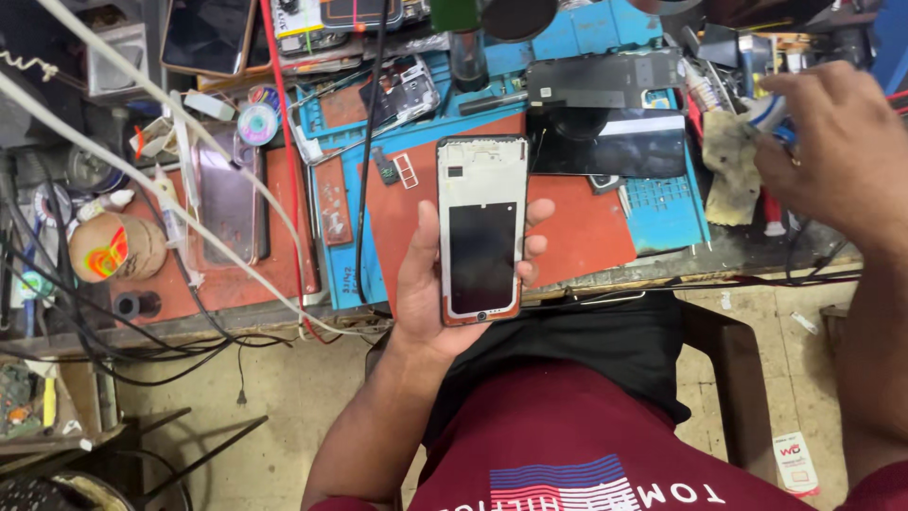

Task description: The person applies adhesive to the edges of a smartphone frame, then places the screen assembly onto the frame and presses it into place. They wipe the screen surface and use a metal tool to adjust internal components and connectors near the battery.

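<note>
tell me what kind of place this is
Most likely a phone repair bench: the left hand holds an opened phone frame, with loose phone parts and a blue and red work mat on the cluttered bench.

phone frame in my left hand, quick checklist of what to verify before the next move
1. Left hand has a firm hold on the phone frame: ok, it lies in the palm with fingers curled round its right edge.
2. Open inner side faces up: ok, white frame and dark panel show.
3. Right hand free: cannot tell, it is over the stained cloth at the bench edge.
4. Bare spot on the red mat: ok.
5. White cable away from the frame: ok.
</note>
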